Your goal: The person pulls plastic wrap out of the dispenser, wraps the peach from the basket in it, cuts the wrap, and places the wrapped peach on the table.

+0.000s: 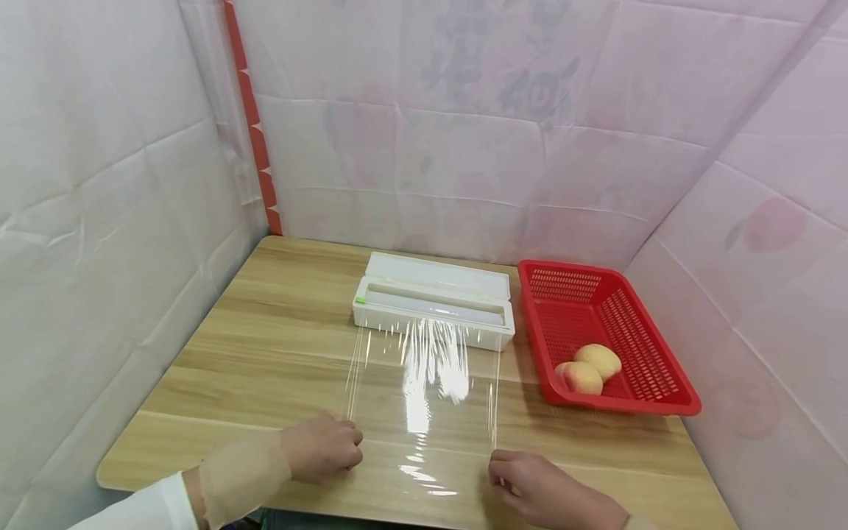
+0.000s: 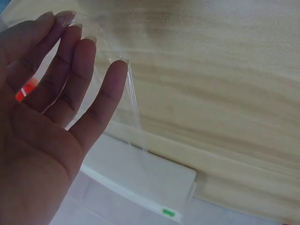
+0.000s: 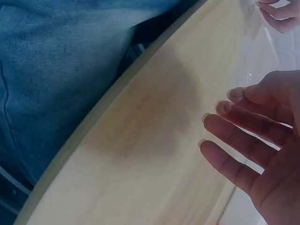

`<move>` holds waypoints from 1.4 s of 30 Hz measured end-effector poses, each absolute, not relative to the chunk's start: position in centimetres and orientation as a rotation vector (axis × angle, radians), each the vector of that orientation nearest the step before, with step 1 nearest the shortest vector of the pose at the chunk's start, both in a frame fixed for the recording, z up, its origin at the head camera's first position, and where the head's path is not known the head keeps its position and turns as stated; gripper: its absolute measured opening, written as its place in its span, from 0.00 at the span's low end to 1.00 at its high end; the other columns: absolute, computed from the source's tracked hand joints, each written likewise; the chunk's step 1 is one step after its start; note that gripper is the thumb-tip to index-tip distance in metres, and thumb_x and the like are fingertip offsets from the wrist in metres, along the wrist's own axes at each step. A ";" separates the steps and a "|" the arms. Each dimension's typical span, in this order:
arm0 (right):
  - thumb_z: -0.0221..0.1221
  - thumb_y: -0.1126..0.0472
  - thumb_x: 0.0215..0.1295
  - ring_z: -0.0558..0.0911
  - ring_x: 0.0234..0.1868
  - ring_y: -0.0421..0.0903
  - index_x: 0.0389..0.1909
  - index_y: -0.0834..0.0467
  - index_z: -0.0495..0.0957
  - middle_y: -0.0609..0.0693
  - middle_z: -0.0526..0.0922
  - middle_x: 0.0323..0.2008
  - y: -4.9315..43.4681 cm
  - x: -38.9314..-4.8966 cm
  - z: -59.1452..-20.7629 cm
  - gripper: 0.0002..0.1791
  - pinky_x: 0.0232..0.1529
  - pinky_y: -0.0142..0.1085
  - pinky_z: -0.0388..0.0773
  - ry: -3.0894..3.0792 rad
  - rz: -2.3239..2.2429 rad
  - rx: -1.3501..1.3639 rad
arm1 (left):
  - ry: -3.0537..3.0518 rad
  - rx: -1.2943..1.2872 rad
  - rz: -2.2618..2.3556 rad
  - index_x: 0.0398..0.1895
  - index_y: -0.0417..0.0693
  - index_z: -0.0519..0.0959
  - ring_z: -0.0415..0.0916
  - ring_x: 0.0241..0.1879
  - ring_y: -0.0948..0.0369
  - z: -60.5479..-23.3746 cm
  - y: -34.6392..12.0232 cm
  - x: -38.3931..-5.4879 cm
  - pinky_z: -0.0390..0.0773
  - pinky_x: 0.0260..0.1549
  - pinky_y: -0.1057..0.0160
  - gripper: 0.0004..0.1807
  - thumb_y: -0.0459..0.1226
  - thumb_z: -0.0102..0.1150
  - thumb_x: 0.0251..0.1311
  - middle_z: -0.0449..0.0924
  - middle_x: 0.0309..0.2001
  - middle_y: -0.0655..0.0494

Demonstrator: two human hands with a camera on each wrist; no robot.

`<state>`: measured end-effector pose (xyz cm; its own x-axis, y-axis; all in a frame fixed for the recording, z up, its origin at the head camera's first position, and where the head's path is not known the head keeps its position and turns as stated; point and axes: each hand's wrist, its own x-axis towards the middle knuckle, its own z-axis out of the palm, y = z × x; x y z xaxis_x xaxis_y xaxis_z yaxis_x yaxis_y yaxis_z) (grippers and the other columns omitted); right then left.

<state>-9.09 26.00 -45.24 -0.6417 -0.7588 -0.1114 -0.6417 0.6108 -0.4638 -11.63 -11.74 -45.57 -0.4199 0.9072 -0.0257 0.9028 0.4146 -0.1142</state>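
A clear sheet of plastic wrap (image 1: 417, 412) stretches from a white dispenser box (image 1: 430, 324) toward the front of the table. My left hand (image 1: 324, 447) pinches its near left corner between thumb and index finger, the other fingers loosely bent in the left wrist view. At the near right corner my right hand (image 1: 539, 486) pinches the wrap the same way, its remaining fingers spread apart in the right wrist view. The box's lid (image 1: 437, 274) is tipped back, and a roll (image 1: 433, 305) lies inside. A green tab (image 1: 361, 300) sits at the box's left end.
To the right of the box stands a red plastic basket (image 1: 539, 331) holding peaches (image 1: 598, 361). All of this is on a wood-grain table (image 1: 265, 353) with light fabric walls (image 1: 464, 147) around it. The person's blue jeans (image 3: 61, 61) are close to the table's front edge.
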 end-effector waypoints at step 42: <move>0.67 0.43 0.57 0.61 0.21 0.29 0.17 0.45 0.73 0.33 0.64 0.18 24.4 -8.7 -50.2 0.18 0.21 0.26 0.61 2.715 -0.551 -0.695 | -3.022 -1.349 -0.446 0.25 0.55 0.69 0.58 0.20 0.73 -50.1 -11.7 -12.8 0.65 0.21 0.74 0.20 0.51 0.71 0.39 0.65 0.20 0.70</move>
